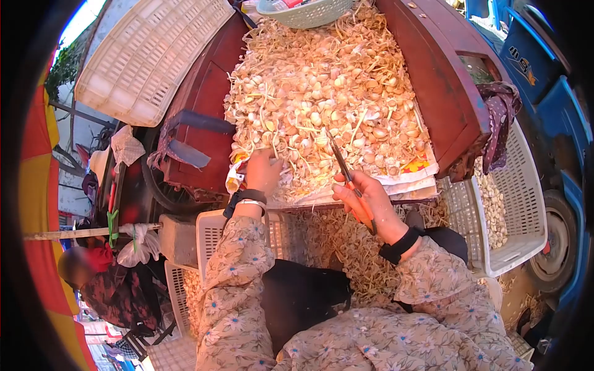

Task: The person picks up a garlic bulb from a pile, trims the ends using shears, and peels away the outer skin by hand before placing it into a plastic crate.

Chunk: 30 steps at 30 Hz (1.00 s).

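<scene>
Right hand grips the scissors, blades pointing over the garlic; left hand is at the garlic's near-left edge, finger closure cannot be determined; the garlic lies heaped between red panels.

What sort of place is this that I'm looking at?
It looks like an open-air roadside or market spot for working on garlic: what appear to be garlic bulbs lie heaped in front of the person, slatted plastic crates stand around, and a blue vehicle is close by.
</scene>
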Tool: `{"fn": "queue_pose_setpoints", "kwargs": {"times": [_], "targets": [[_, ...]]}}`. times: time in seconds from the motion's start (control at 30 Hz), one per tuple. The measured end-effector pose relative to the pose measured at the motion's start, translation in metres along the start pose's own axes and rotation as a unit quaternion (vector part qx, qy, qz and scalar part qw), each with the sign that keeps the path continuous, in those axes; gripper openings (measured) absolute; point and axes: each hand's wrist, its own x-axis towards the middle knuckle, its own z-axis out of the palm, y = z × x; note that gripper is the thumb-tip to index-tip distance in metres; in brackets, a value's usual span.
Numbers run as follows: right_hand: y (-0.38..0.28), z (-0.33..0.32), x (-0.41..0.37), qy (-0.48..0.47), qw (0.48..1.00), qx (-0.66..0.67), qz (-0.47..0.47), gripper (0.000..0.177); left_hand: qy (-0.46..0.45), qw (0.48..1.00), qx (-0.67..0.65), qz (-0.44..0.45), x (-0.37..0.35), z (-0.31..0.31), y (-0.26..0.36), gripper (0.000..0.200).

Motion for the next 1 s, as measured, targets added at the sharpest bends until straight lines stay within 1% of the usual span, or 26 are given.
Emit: {"fn": "queue_pose_setpoints", "kwargs": {"times": [0.03,0.1,0.13,0.17,0.2,0.23,0.27,0.33,0.43,0.5,0.53,0.63,0.7,0.77,0.8,0.83,0.87,0.9,0.93,0.97,1.0], "targets": [[-0.001,0.001,-0.001,0.002,1.000,-0.007,0.005,0.031,-0.010,0.998,-0.049,-0.041,-0.003,-0.003,0.002,0.020],[0.020,0.001,0.005,0.011,0.991,-0.104,-0.084,0.030,-0.032,0.981,-0.147,-0.121,-0.008,-0.012,0.009,0.024],[0.022,0.004,0.006,0.015,0.980,-0.153,-0.128,0.030,-0.069,0.931,-0.296,-0.202,-0.012,-0.016,0.015,0.020],[0.021,0.004,0.002,0.014,0.975,-0.189,-0.115,0.029,-0.082,0.876,-0.424,-0.216,-0.017,-0.022,0.022,0.018],[0.007,0.008,-0.006,0.013,0.969,-0.223,-0.103,0.029,-0.094,0.803,-0.543,-0.225,-0.024,-0.031,0.031,0.017],[-0.002,0.011,-0.011,0.014,0.962,-0.257,-0.090,0.029,-0.104,0.715,-0.652,-0.229,-0.029,-0.039,0.042,0.016],[-0.003,0.013,-0.014,0.029,0.953,-0.273,-0.128,0.029,-0.077,0.697,-0.672,-0.240,-0.034,-0.043,0.060,0.017],[-0.002,0.017,-0.019,0.061,0.929,-0.302,-0.204,0.029,-0.099,0.661,-0.705,-0.238,-0.045,-0.052,0.078,0.018],[0.004,0.015,-0.019,0.077,0.889,-0.352,-0.283,0.031,-0.114,0.618,-0.742,-0.234,-0.057,-0.060,0.096,0.020],[0.003,0.013,-0.021,0.074,0.883,-0.363,-0.287,0.031,-0.123,0.592,-0.761,-0.235,-0.062,-0.059,0.098,0.020],[0.002,0.012,-0.022,0.072,0.881,-0.368,-0.289,0.031,-0.124,0.590,-0.760,-0.241,-0.065,-0.058,0.099,0.020],[0.002,0.009,-0.023,0.053,0.898,-0.338,-0.276,0.033,-0.128,0.587,-0.755,-0.262,-0.074,-0.061,0.104,0.021],[0.003,0.007,-0.027,0.034,0.909,-0.326,-0.259,0.034,-0.132,0.586,-0.758,-0.253,-0.076,-0.064,0.104,0.021],[-0.004,0.006,-0.032,-0.014,0.947,-0.273,-0.167,0.035,-0.143,0.593,-0.754,-0.244,-0.078,-0.069,0.106,0.021],[-0.015,0.006,-0.037,-0.052,0.970,-0.221,-0.082,0.035,-0.153,0.601,-0.747,-0.240,-0.079,-0.073,0.106,0.020],[-0.013,0.004,-0.035,-0.056,0.980,-0.178,-0.069,0.035,-0.164,0.608,-0.741,-0.234,-0.079,-0.074,0.107,0.020],[-0.011,0.003,-0.034,-0.059,0.987,-0.135,-0.057,0.035,-0.180,0.607,-0.746,-0.206,-0.081,-0.072,0.107,0.018],[0.008,0.002,-0.026,-0.029,0.988,-0.102,-0.117,0.034,-0.178,0.612,-0.739,-0.218,-0.080,-0.069,0.108,0.018],[0.013,0.001,-0.024,0.001,0.982,-0.067,-0.175,0.034,-0.177,0.616,-0.732,-0.232,-0.079,-0.068,0.107,0.017],[0.012,-0.006,-0.023,0.038,0.991,-0.004,-0.131,0.034,-0.173,0.621,-0.724,-0.243,-0.076,-0.066,0.106,0.016],[0.000,-0.013,-0.023,0.073,0.992,0.059,-0.088,0.034,-0.165,0.629,-0.714,-0.260,-0.069,-0.060,0.098,0.011]]}}
